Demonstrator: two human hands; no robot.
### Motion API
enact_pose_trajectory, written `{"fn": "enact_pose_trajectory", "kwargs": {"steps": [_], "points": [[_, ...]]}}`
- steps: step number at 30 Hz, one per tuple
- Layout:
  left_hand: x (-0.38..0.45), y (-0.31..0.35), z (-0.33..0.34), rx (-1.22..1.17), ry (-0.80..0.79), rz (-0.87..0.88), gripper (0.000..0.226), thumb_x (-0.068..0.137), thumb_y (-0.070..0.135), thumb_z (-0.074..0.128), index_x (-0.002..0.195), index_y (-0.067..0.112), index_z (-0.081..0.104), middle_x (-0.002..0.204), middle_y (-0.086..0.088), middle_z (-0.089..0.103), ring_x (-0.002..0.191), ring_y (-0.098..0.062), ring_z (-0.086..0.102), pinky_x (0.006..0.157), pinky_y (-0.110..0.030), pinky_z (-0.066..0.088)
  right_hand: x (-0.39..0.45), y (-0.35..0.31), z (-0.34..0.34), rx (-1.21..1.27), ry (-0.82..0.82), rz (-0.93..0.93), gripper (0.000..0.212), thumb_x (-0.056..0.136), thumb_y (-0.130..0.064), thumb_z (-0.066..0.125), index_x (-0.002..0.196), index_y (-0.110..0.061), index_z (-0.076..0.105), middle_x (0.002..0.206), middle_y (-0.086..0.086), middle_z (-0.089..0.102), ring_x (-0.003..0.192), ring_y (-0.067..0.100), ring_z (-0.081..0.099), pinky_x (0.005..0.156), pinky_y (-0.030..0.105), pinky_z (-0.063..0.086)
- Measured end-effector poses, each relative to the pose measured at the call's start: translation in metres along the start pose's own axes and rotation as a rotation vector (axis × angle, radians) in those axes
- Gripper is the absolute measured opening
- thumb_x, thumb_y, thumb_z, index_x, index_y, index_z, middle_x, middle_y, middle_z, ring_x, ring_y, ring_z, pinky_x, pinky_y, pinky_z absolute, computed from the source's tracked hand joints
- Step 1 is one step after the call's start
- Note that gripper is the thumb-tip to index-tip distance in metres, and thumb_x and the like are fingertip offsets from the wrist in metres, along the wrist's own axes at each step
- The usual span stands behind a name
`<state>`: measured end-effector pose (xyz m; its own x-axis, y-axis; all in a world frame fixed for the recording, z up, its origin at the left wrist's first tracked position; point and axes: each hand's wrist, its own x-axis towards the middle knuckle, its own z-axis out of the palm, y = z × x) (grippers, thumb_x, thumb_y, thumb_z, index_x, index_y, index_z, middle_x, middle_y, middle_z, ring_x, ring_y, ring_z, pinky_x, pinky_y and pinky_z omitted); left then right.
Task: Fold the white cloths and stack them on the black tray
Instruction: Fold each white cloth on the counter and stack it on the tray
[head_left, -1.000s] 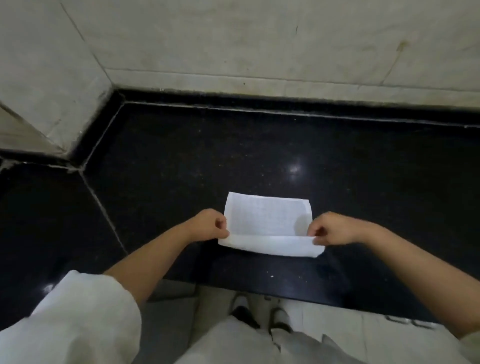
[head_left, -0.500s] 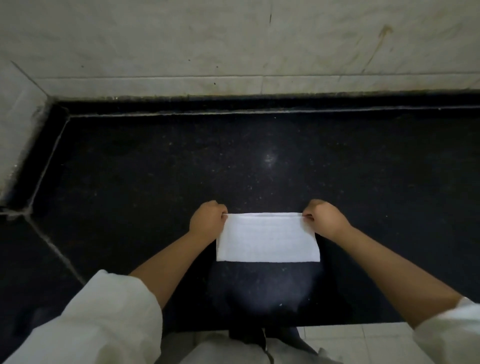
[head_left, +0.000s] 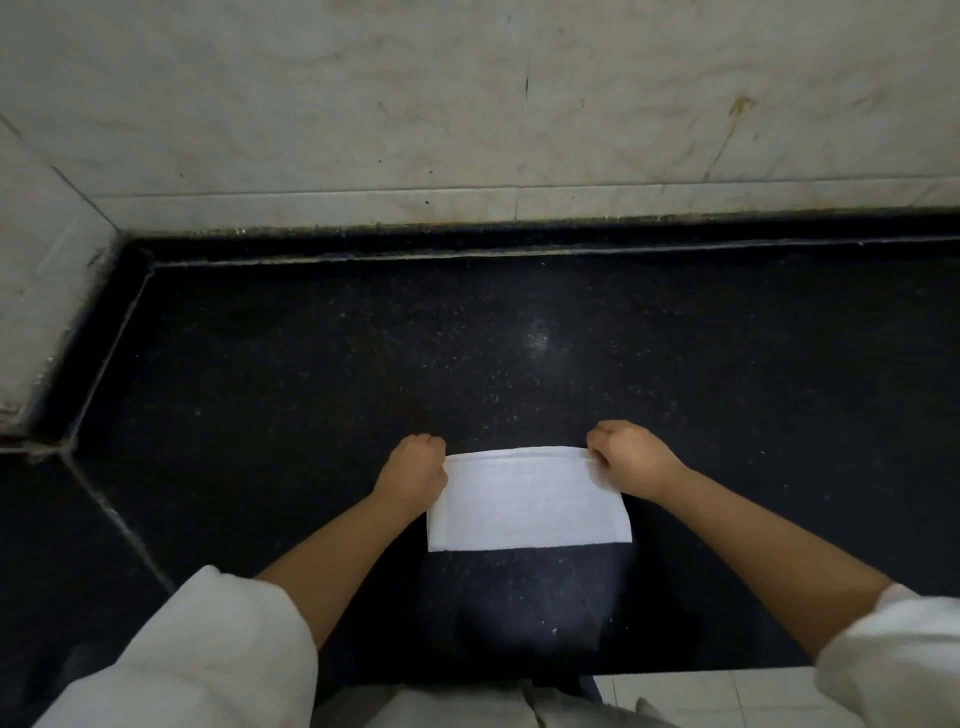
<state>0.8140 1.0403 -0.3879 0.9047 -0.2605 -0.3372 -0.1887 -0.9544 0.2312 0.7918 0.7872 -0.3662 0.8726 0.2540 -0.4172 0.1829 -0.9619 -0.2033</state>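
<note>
So the white cloth (head_left: 527, 499) is lying flat on the black counter (head_left: 311, 389), folded into a neat rectangle, sitting right between the two hands with its far edge level with the knuckles and the rest of it running back toward the person. The left hand (head_left: 413, 467) is curled at the far left corner and the right hand (head_left: 631, 457) is curled at the far right corner, both looking like they pinch the top layer right at the far edge, though the fingertips are tucked under so I can't swear how many layers each one has. That's the first thing that could bite here imo: if one hand has both layers and the other only the top one, letting go or lifting will skew the fold and the edges won't line up. The far edge already bows up a touch in the middle between the hands, so pulling the corners apart unevenly could leave a ridge or a wrinkle there. Also the counter looks slick and shiny, so pressing down and sliding could just scoot the whole cloth toward the person instead of creasing it. Other catch: I don't see any black tray anywhere, so carrying it off means lifting a loose fold, and it could flop open if only the corners are held. Beyond the hands there's just the pale marble wall (head_left: 467, 104).
</note>
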Motion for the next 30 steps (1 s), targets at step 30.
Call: {"fn": "enact_pose_trajectory", "kwargs": {"steps": [30], "points": [[-0.071, 0.039, 0.050, 0.365, 0.057, 0.519, 0.031, 0.072, 0.032, 0.044, 0.063, 0.020, 0.071, 0.061, 0.005, 0.063, 0.051, -0.012, 0.059, 0.047, -0.015, 0.043, -0.094, 0.045, 0.056, -0.195, 0.315, 0.071, 0.025, 0.075, -0.023, 0.050, 0.065, -0.012, 0.071, 0.080, 0.007, 0.072, 0.068, 0.029, 0.066, 0.058, 0.036, 0.050]]}}
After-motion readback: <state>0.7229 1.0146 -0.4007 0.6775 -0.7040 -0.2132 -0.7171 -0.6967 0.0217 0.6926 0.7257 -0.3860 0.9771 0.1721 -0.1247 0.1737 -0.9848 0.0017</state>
